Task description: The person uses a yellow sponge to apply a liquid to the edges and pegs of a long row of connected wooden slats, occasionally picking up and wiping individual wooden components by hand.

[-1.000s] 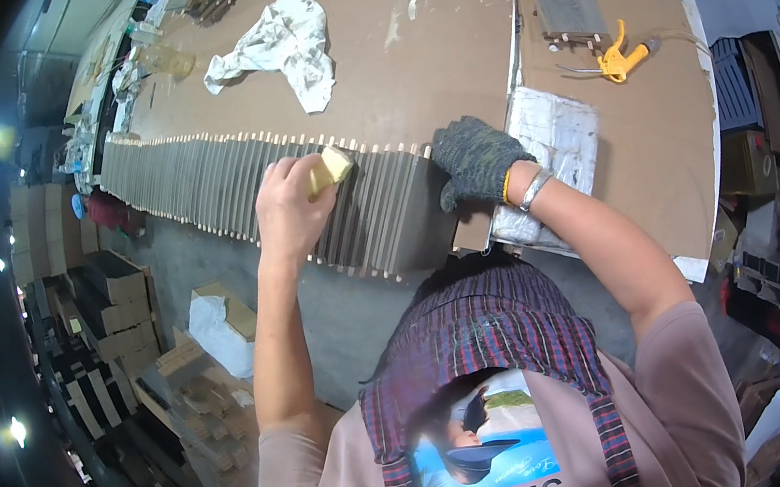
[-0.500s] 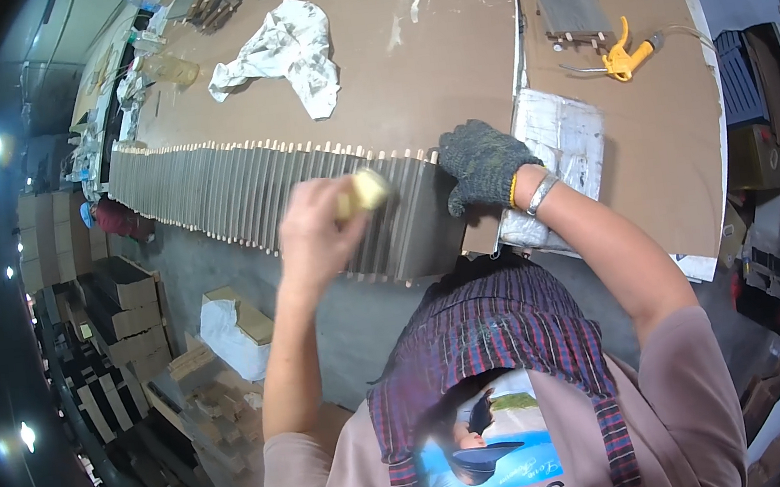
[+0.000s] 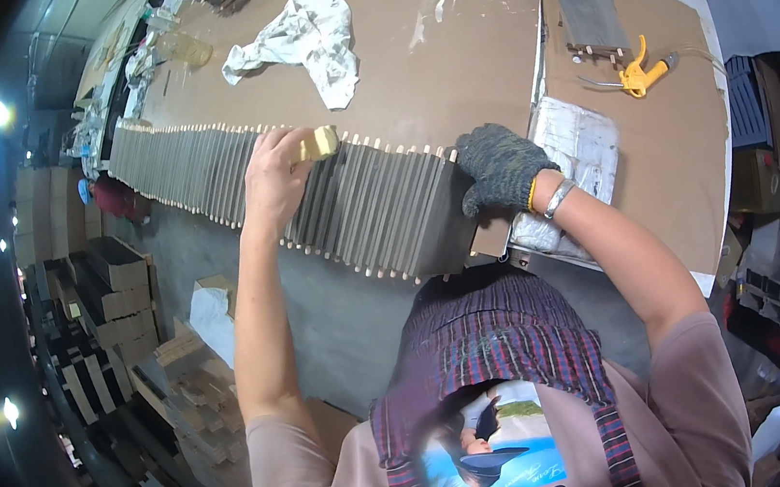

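Note:
A long row of grey wooden slats [image 3: 385,203] stands packed side by side along the table's near edge, with pale dowel pegs sticking out at both ends. My bare left hand [image 3: 276,184] is over the middle of the row, its fingers closed around a pale yellow sponge [image 3: 319,143]. The sponge is near the slats' far ends; whether it touches them I cannot tell. In a dark grey knitted glove, my right hand [image 3: 506,169] lies against the right end of the row, thumb and fingers apart, holding nothing.
Right of the row lies a plastic-wrapped white package [image 3: 578,147]. Beyond it are a yellow air blow gun [image 3: 642,71] and a small stack of grey slats [image 3: 591,12]. A white rag [image 3: 312,44] lies farther back on the brown table [image 3: 446,61]. Cartons [image 3: 190,395] stand at lower left.
My left hand has moved left and away from me with the sponge, toward the slats' far ends. Darker streaks show on slats beside it. My right hand stays at the row's end.

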### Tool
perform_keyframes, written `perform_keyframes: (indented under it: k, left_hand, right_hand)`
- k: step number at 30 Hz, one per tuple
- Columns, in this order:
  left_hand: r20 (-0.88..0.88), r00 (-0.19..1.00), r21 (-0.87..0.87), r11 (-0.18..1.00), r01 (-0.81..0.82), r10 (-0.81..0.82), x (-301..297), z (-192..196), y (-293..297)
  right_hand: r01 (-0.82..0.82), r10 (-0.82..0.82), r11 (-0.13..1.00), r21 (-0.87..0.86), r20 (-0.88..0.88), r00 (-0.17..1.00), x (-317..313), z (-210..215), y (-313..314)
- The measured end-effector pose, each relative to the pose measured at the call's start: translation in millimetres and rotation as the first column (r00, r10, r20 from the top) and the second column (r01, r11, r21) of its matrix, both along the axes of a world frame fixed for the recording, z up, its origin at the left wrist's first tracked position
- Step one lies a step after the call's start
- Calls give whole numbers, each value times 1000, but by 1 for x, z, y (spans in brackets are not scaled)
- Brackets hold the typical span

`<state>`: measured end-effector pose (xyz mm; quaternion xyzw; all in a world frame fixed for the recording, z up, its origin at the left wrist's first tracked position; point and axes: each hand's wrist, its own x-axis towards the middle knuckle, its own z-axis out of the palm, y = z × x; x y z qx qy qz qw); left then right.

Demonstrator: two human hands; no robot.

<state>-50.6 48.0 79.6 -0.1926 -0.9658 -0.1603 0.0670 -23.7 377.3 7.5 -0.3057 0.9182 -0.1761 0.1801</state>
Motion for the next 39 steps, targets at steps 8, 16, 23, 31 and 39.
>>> perform_keyframes:
  k: [8,16,23,31,39]
  left_hand:
    - [307,945,-184,967,177,-114,89,21,-89]
    - [18,951,-27,951,309,-309,-6,34,-27]
    - [163,828,-73,831,552,-536,-6,13,-66]
    - [273,845,-91,862,498,-459,-12,47,-94]
    - [294,863,-115,881,459,-411,-22,22,-103]
  right_hand:
    - [3,7,993,118,-87,996,5,-2,0]
    - [227,-193,970,90,-287,938,48,4,-5]
    - [314,-285,939,141,-194,939,53,9,-14]
    - [334,-312,916,223,-126,942,48,15,-21]
    - [345,-335,913,217,-82,939,45,19,-22]
